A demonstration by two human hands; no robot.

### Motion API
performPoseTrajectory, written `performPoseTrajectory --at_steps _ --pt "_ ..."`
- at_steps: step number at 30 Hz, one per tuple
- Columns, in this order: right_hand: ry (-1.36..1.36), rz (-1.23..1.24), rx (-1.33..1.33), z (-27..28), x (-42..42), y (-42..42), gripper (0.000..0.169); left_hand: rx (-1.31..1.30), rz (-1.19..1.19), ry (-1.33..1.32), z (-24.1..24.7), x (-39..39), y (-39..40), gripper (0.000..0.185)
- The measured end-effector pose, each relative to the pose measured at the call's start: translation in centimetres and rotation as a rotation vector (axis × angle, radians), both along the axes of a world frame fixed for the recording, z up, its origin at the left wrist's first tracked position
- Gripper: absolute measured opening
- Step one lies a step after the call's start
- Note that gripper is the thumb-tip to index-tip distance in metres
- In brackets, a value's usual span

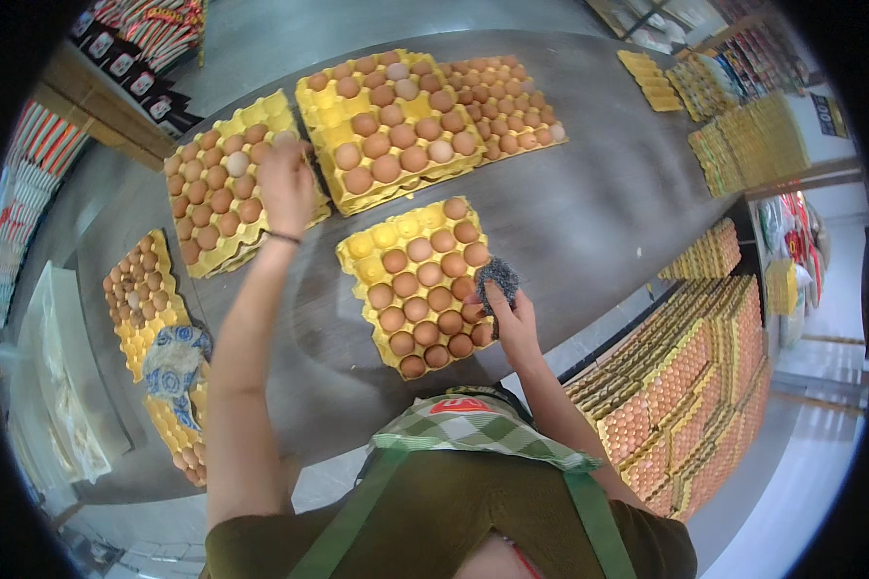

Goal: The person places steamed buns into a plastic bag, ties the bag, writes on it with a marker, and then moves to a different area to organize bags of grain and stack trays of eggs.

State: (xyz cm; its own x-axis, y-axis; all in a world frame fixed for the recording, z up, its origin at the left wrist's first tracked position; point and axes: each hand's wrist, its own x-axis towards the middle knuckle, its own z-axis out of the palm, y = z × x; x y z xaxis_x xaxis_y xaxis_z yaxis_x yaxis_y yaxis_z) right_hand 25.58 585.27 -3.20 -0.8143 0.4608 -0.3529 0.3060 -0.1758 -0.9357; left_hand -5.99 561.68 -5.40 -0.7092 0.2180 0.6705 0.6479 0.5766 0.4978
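Note:
My left hand (287, 184) reaches over the upper right part of the left egg tray (261, 112), beside a pale egg (284, 137). Its fingers are blurred and partly hidden, so I cannot tell whether they grip an egg. In my right hand (515, 326) is a dark grey scouring pad (498, 281), pressed between thumb and fingers at the right edge of the nearest egg tray (369, 269). That yellow tray carries brown eggs (429, 274), with bare cups along its far and upper left sides.
Behind stand a stacked egg tray (333, 119) and another full tray (510, 101). At left, a patterned cloth (177, 362) lies over a partly filled tray (139, 289). A white bin (61, 369) stands beyond. Tall stacks of egg trays (688, 391) rise at right, beyond the table edge.

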Motion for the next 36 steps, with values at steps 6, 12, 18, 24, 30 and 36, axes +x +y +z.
performPoseTrajectory --at_steps 6,12,18,24,30,36 --pt "0.085 0.019 -0.09 0.1 1.4 1.3 0.031 -0.112 -0.428 -0.421 -4.5 12.1 12.9 0.028" --pt "0.202 -0.001 -0.146 -0.4 3.0 2.5 0.033 -0.547 -0.381 -0.658 -8.4 8.4 19.2 0.034" --pt "0.014 -0.107 -0.2 -1.3 4.2 5.3 0.035 -0.331 -0.452 -0.751 -9.9 7.8 18.2 0.045" --pt "0.056 -0.2 -0.419 -1.8 3.4 5.1 0.031 0.774 -0.62 -1.241 -3.6 12.6 15.1 0.032" --pt "0.107 0.041 -0.363 0.6 -0.5 2.2 0.022 1.347 -0.585 -1.435 3.7 17.2 8.0 0.044" --pt "0.436 0.303 0.208 5.5 -3.4 -5.1 0.029 1.349 -0.366 -1.412 8.2 21.7 4.1 0.052"
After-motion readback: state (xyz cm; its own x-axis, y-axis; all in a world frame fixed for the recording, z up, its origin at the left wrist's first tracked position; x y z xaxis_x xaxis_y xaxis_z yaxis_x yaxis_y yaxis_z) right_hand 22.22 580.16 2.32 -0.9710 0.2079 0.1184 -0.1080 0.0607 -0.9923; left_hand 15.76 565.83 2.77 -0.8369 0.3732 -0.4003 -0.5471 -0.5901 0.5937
